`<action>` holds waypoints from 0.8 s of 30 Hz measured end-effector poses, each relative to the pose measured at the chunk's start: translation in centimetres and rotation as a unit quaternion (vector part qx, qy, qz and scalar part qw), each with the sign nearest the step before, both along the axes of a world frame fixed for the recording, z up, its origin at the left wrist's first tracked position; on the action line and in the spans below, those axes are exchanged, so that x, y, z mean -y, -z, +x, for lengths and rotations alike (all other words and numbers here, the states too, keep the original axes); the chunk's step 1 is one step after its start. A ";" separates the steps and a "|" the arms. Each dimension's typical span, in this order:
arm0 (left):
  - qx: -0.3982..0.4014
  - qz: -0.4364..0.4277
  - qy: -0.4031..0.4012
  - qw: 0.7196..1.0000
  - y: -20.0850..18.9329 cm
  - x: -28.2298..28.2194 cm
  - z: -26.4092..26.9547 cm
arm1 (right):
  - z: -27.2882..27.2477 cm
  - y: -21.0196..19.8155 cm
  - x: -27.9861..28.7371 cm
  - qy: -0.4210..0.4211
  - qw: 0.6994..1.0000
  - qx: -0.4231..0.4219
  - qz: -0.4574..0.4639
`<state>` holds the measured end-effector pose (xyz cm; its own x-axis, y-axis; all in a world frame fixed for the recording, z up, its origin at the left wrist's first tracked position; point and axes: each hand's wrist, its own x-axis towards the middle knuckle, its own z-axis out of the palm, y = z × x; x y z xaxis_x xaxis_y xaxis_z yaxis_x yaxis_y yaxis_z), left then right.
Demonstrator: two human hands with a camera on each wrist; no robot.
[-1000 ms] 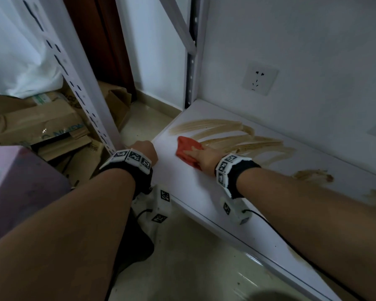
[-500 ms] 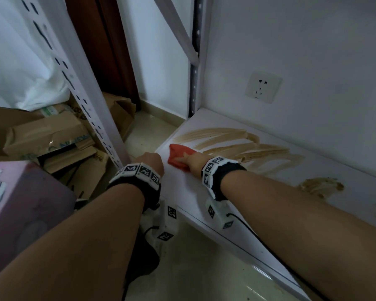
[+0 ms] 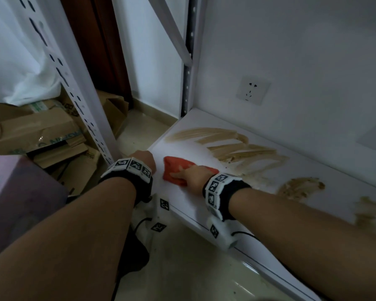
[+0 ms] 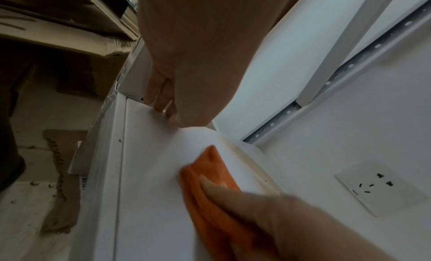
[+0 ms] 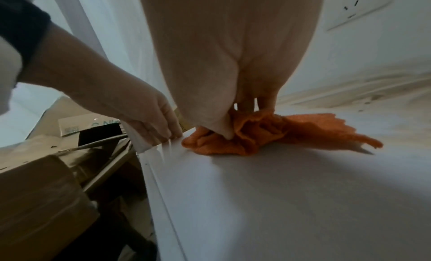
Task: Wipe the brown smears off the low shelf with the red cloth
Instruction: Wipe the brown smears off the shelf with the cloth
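The red cloth (image 3: pixel 178 171) is bunched up under the right hand (image 3: pixel 193 178) near the left front corner of the low shelf (image 3: pixel 182 198), sitting on a patch that looks white. The grip there: fingers and thumb pressed down into the folds and pinching them, so it's got hold of the cloth, not just resting on it. The left hand (image 3: pixel 144 158) is parked on the shelf's corner edge just beside the cloth, fingers curled over the lip, looks like it's bracing.

The cloth looks like soft terry, light and floppy, so it'll bunch and drag rather than slide flat. I'd keep the palm on the middle of the wad like now, since one loose corner trails out to the side. The brown smears (image 3: pixel 237 148) are streaked toward the back wall, just beyond the cloth, with more blotches (image 3: pixel 300 187) further right along the shelf. They look pasty, so probably smear around before lifting.

Around it: a slotted upright post (image 3: pixel 83 101) right by the left hand, cardboard boxes (image 3: pixel 35 131) piled on the floor beyond it, a wall socket (image 3: pixel 252 91) above the smears. Nothing sits on the shelf between cloth and streaks; the back corner post (image 3: pixel 189 61) might cramp the far end.
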<state>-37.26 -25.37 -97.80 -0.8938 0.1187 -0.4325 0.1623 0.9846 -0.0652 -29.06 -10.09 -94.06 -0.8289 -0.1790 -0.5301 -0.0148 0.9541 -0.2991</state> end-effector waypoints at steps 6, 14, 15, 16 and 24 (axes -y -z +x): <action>-0.007 -0.007 -0.002 1.000 0.7 0.7 -0.3 | -3.6 0.0 1.2 0.078 0.996 0.023 -0.019; -0.034 0.020 0.006 0.999 0.9 0.5 -0.6 | -3.5 0.1 -3.3 0.237 0.967 -0.014 -0.091; -0.027 0.018 0.004 0.999 0.9 0.4 -0.5 | -2.7 -0.3 -3.4 0.223 0.971 -0.026 -0.078; -0.029 0.013 0.008 0.999 1.0 0.3 -0.5 | -2.1 -0.4 -3.1 0.214 0.973 -0.020 -0.083; -0.006 0.000 0.001 1.000 0.6 0.0 -0.1 | -1.5 0.4 -0.1 0.052 0.998 0.016 -0.023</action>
